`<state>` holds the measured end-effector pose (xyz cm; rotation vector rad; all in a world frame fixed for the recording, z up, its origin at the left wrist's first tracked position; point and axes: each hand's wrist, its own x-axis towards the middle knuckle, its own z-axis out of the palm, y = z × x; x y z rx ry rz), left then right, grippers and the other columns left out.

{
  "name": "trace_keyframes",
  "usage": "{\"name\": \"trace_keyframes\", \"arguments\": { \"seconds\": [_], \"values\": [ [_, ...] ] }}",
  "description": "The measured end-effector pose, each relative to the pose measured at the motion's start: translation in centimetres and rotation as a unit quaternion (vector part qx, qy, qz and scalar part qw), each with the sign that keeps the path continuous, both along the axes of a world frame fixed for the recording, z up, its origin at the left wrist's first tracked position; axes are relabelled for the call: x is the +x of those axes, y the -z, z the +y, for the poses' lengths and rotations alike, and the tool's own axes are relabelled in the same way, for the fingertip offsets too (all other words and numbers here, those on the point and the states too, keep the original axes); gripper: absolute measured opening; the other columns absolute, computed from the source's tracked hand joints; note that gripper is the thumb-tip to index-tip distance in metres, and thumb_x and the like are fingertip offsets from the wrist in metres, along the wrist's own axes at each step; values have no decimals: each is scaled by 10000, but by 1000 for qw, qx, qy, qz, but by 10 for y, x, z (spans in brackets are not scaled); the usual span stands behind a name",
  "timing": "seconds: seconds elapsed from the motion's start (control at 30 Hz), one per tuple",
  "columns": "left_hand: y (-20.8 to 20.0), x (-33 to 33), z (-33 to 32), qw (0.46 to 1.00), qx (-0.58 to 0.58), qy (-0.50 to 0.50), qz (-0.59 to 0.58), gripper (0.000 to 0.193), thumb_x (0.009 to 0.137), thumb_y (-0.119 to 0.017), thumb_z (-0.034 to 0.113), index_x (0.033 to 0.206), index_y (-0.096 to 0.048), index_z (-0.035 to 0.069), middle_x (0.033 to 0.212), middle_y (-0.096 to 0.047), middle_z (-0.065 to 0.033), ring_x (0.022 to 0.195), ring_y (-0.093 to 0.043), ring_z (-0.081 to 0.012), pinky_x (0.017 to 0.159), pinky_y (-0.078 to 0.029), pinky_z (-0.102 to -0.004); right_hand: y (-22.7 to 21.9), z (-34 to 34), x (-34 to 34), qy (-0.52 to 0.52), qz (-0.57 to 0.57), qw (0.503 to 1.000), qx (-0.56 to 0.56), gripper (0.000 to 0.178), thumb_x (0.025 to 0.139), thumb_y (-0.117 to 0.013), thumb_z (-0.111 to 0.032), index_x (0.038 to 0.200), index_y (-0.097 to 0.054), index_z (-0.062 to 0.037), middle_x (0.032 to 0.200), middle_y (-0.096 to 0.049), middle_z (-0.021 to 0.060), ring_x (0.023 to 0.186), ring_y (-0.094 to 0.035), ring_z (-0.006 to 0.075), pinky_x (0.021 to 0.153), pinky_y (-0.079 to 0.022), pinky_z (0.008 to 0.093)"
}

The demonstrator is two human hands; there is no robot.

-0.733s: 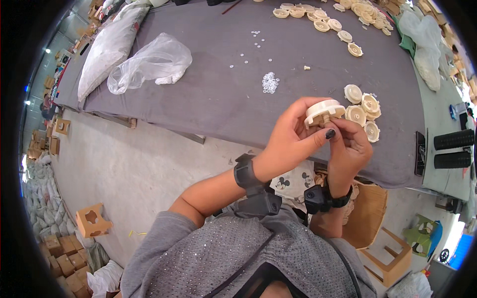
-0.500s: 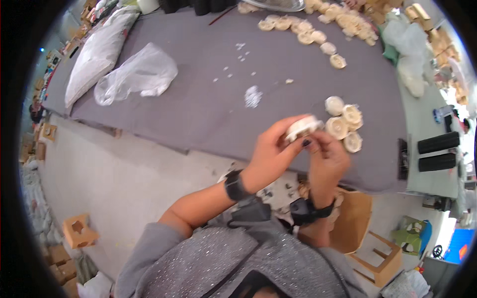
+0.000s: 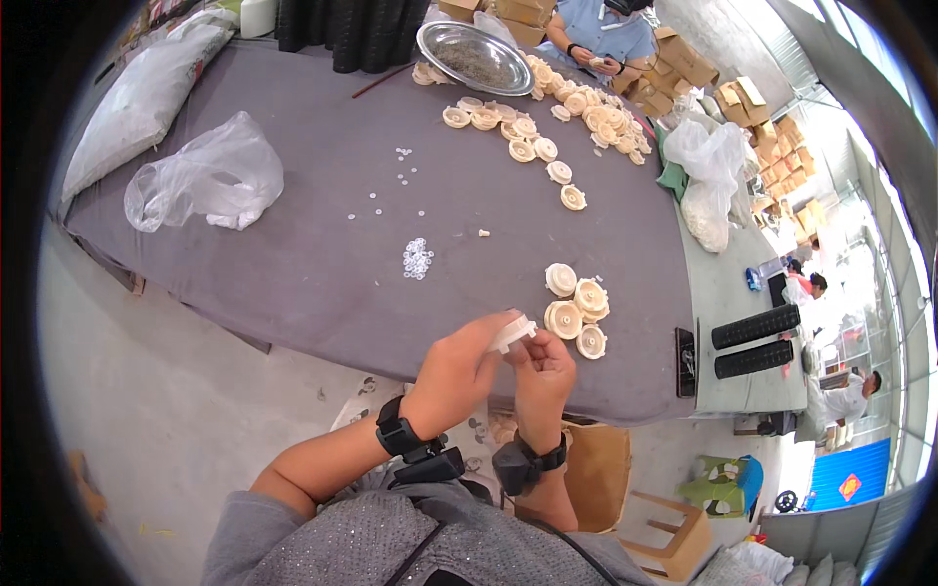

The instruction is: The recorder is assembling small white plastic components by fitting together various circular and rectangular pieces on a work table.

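Note:
My left hand grips a round cream plastic cap, held tilted just above the front edge of the cloth-covered table. From the other side my right hand pinches the same cap at its lower rim; part of it is hidden behind my fingers. Just beyond my right hand sits a small cluster of similar caps, some stacked. A pile of tiny clear washers lies farther left, with several loose washers scattered behind it. One small cream plug rests alone near the pile.
A row of caps leads back to a larger heap beside a metal bowl. A plastic bag and a white sack lie left. Two black ribbed rollers lie right. Across the table stands a co-worker.
The view has lifted and turned right, bringing the co-worker and the room behind into sight. Both my hands keep hold of the cap, which now shows more edge-on.

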<state>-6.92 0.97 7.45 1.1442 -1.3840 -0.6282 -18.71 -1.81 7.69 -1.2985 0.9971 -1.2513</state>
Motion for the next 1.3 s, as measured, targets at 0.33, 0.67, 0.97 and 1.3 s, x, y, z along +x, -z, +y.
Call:
{"name": "trace_keyframes", "arguments": {
  "seconds": [0.33,0.67,0.97,1.3],
  "values": [
    [-6,23,2,991,94,42,84,309,798,-473,-19,1105,-479,20,899,-592,-196,820,-588,-372,669,-467,-381,-2,-8,14,32,95,993,-60,203,789,-628,-10,958,-520,18,778,-568,38,714,-563,91,637,-461,205],
    [23,52,1,937,86,146,306,229,818,-566,15,1042,-527,-18,918,-622,-98,820,-618,-175,698,-496,-274,11,-6,20,-91,34,995,-12,193,744,-639,20,910,-541,25,919,-518,37,811,-521,93,704,-451,213],
    [50,82,0,921,96,115,359,226,805,-549,1,1030,-557,-15,920,-632,-84,805,-612,-141,684,-498,-261,0,-28,25,-213,177,961,2,267,746,-648,-13,999,-568,20,903,-567,47,791,-550,101,693,-459,220],
    [86,89,2,995,-18,-99,20,225,799,-556,40,1023,-551,29,898,-607,-156,793,-582,-334,689,-471,-354,49,-144,32,-43,403,909,-100,306,758,-643,-132,1034,-589,-11,848,-597,59,760,-568,122,684,-468,243]
  ]
}}
